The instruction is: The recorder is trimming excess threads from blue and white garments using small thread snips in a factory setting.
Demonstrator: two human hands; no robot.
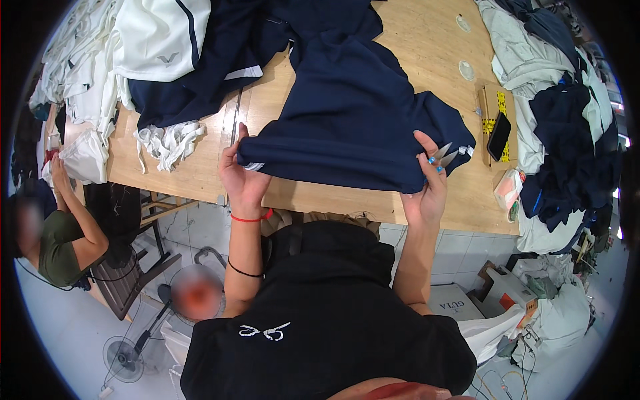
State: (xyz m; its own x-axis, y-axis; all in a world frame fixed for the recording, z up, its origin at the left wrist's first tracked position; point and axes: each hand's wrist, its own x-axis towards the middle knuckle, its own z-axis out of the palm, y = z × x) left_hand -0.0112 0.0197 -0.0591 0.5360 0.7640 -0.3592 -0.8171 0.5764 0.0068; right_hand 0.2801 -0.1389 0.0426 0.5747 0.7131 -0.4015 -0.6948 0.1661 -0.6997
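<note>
A navy blue garment (350, 100) lies across the wooden table, its near edge raised toward me. My left hand (244, 183) grips the left end of that edge, beside a small white striped trim. At the right end, my right hand (427, 197) has the fabric between palm and fingers. It also holds a small pair of scissors (448, 157), with pointed metal blades aimed right and blue parts by the fingers. A small white tag lies on the cloth close to the blade tips. The fabric hides some of my fingertips.
White trimmings (170, 143) and a white garment (160, 40) on navy cloth lie left. Right, a phone (499, 137) rests on a cardboard box (510, 107), near a garment heap (567, 147). A person (63, 233) handles white cloth far left; a fan (123, 357) stands below.
</note>
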